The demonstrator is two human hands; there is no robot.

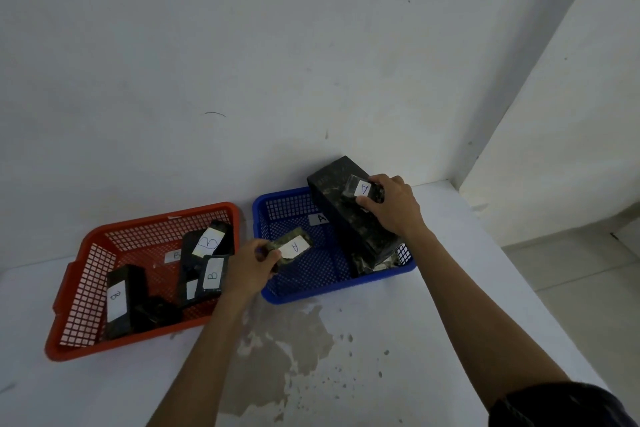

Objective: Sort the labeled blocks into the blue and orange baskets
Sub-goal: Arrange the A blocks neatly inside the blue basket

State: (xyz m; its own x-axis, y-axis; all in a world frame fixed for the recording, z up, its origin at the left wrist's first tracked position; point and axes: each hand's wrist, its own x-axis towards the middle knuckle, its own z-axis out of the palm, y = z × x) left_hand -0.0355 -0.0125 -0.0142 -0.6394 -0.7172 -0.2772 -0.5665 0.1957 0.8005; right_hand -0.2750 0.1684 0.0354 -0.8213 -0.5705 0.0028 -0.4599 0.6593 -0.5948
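Observation:
The blue basket (304, 288) stands on the white table beside the orange basket (79, 291). My left hand (251, 267) grips a dark block with an A label (291, 248) over the blue basket's left part. My right hand (394, 206) holds a smaller A block (360, 189) above a large dark block (349, 215) that leans in the blue basket's right half. An A tag (320, 218) is stuck on the blue basket's back wall. In the orange basket lie several dark blocks labelled B (209, 243), (213, 274), (117, 298).
The table (398, 340) has a stained, peeling patch in front of the baskets. A white wall rises right behind both baskets. The table's right edge runs diagonally, with tiled floor (571, 288) beyond it.

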